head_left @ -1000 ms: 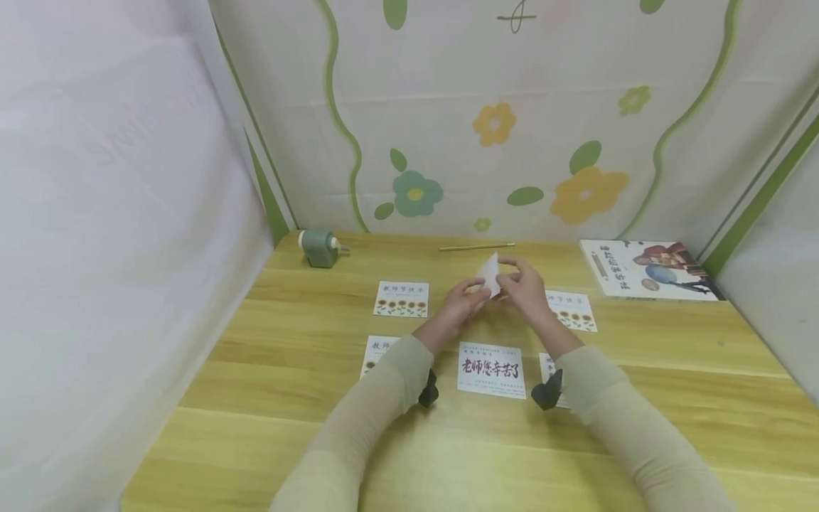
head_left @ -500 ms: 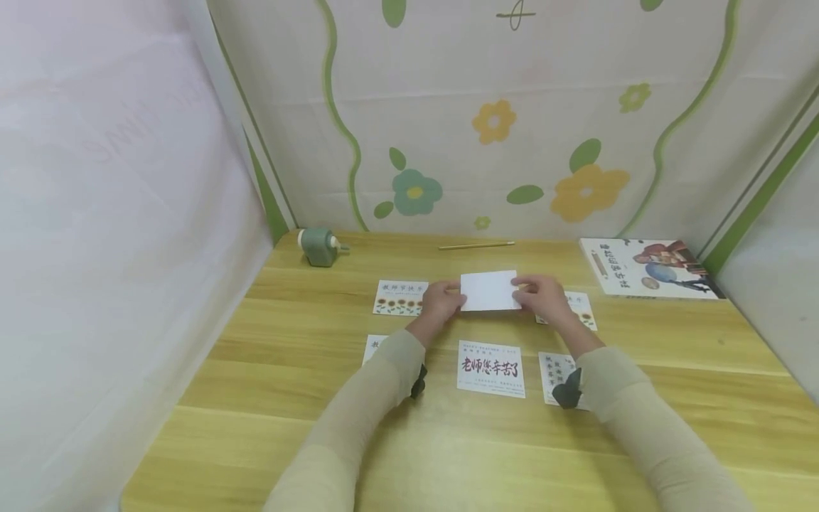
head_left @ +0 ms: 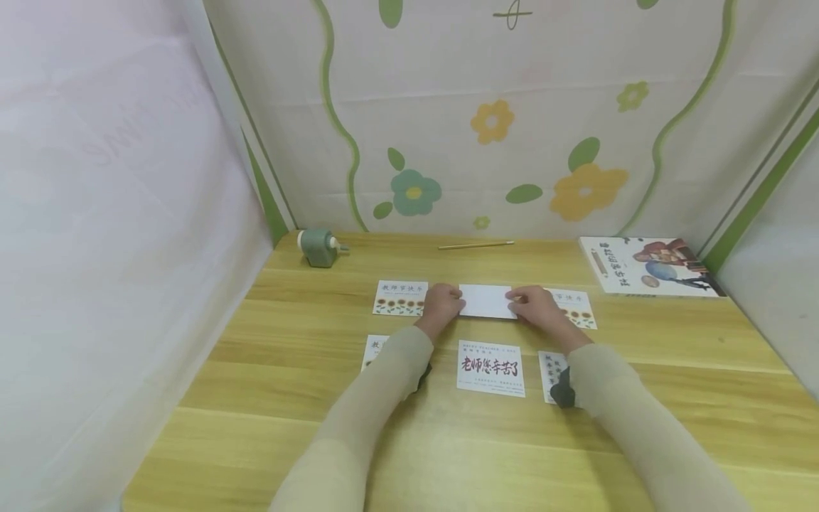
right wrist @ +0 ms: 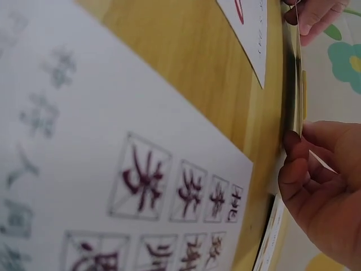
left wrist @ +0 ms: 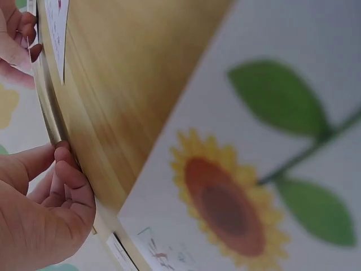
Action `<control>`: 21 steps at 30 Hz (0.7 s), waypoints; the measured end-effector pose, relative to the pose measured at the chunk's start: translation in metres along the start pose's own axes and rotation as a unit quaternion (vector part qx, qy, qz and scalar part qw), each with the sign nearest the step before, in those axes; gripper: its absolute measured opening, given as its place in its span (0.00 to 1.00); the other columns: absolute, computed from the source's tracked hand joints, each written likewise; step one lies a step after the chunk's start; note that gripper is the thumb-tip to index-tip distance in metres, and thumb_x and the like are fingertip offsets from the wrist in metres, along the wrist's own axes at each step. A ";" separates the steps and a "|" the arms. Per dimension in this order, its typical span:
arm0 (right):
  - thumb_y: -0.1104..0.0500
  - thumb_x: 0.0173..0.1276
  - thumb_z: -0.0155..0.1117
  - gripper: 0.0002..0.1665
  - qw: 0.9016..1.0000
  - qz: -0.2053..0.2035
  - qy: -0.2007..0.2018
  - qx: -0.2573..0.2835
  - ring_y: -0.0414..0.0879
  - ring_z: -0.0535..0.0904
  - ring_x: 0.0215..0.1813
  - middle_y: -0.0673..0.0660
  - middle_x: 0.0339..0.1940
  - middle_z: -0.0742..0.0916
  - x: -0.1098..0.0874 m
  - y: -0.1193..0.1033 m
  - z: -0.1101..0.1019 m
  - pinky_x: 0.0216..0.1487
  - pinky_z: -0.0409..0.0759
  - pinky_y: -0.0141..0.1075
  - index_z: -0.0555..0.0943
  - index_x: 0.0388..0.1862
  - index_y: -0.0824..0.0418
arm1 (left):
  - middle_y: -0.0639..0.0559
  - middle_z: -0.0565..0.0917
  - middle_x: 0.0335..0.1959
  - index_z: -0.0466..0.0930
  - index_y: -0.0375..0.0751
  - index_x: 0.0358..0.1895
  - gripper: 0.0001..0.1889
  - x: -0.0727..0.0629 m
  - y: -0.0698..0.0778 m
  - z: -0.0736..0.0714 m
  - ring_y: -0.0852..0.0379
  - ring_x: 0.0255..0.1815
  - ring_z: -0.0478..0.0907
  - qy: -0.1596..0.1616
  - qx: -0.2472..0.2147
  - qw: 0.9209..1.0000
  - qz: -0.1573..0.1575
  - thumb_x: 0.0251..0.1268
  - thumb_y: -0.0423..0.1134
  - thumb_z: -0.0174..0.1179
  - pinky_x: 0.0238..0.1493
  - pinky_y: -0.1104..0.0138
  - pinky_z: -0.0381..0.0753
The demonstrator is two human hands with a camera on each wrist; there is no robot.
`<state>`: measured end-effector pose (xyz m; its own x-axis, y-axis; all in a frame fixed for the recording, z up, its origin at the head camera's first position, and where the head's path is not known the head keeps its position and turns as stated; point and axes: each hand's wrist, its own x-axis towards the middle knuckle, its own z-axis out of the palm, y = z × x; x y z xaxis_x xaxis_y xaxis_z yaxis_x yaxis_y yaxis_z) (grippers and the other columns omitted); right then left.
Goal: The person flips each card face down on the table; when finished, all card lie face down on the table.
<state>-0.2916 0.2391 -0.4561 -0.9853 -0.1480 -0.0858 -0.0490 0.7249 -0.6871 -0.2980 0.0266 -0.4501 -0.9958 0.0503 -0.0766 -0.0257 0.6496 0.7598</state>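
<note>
A plain white card (head_left: 485, 301) lies face-up between my hands, at or just above the table. My left hand (head_left: 443, 307) pinches its left edge between thumb and fingers. At the opposite edge, my right hand (head_left: 537, 307) pinches it the same way. Both wrist views show the card nearly edge-on. Sunflower cards lie on either side, one at left (head_left: 401, 297) and one at right (head_left: 577, 310), partly behind the right hand. Nearer me is a card with large red writing (head_left: 490, 368). My forearms partly cover a lower-left card (head_left: 375, 348) and a lower-right card (head_left: 550, 366).
Along the back of the wooden table (head_left: 269, 384) lie a thin pencil-like stick (head_left: 476, 245) and, at right, an illustrated book (head_left: 649, 267). A small green object with a white cap (head_left: 318, 247) stands at back left. A flower-printed curtain (head_left: 448, 71) hangs behind.
The white card was tilted nearly edge-on in both hands, then turned flat with its blank side up. The hands spread to its two ends and lowered it toward the table.
</note>
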 end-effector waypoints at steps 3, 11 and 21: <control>0.63 0.62 0.59 0.19 1.000 -0.011 0.001 -0.029 0.46 0.76 0.26 0.59 0.30 0.83 0.002 -0.001 0.001 0.30 0.76 0.37 0.77 0.52 0.68 | 0.46 0.82 0.46 0.82 0.38 0.45 0.12 0.000 0.001 0.001 0.50 0.50 0.76 0.001 0.016 1.000 0.002 0.56 0.34 0.62 0.54 0.62 0.73; 0.64 0.62 0.57 0.18 0.995 -0.030 0.000 -0.090 0.51 0.76 0.33 0.64 0.35 0.83 0.003 -0.003 0.002 0.38 0.76 0.44 0.77 0.51 0.69 | 0.45 0.83 0.43 0.83 0.36 0.41 0.10 0.000 0.005 0.003 0.50 0.46 0.78 0.004 0.082 0.996 0.035 0.57 0.34 0.61 0.51 0.62 0.74; 0.64 0.61 0.57 0.19 0.994 -0.020 -0.007 -0.111 0.44 0.66 0.19 0.54 0.17 0.74 0.004 -0.005 0.008 0.24 0.69 0.36 0.76 0.51 0.69 | 0.47 0.84 0.41 0.83 0.36 0.38 0.07 0.002 0.005 0.009 0.51 0.43 0.79 0.003 0.092 0.995 0.023 0.56 0.33 0.60 0.46 0.63 0.77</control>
<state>-0.2943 0.2297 -0.4584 -0.9796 -0.1878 -0.0717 -0.1250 0.8483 -0.5146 -0.2991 0.0365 -0.4523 -0.9961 0.0791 -0.0391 0.0368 0.7748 0.6311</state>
